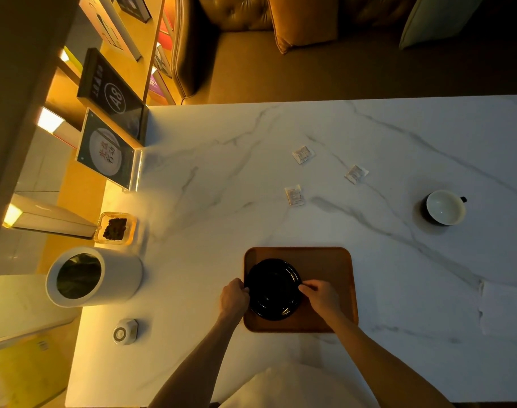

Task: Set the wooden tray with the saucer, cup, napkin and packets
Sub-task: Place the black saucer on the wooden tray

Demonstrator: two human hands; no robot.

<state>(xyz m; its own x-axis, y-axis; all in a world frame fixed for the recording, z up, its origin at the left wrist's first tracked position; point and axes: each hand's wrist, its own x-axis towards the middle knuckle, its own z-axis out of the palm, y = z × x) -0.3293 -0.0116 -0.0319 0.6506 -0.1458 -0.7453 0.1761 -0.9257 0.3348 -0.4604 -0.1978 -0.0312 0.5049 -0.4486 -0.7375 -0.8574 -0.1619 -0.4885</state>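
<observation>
1. We stand at a white marble table (210, 184) in amber light.
2. Our left hand (233, 298) and right hand (322, 297) pinch opposite rims of the black saucer (273, 288) on the wooden tray (331, 269).
3. Next, we judge, comes the cup (445, 207), far right beyond our right hand; three packets (303, 154) lie ahead.
4. The napkin (504, 307) at right is pale and hard to make out.

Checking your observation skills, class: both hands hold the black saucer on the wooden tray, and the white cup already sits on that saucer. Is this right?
Not quite. The head view shows the white cup standing apart on the marble table, right of the wooden tray. Both hands, left hand and right hand, do hold the black saucer.
</observation>
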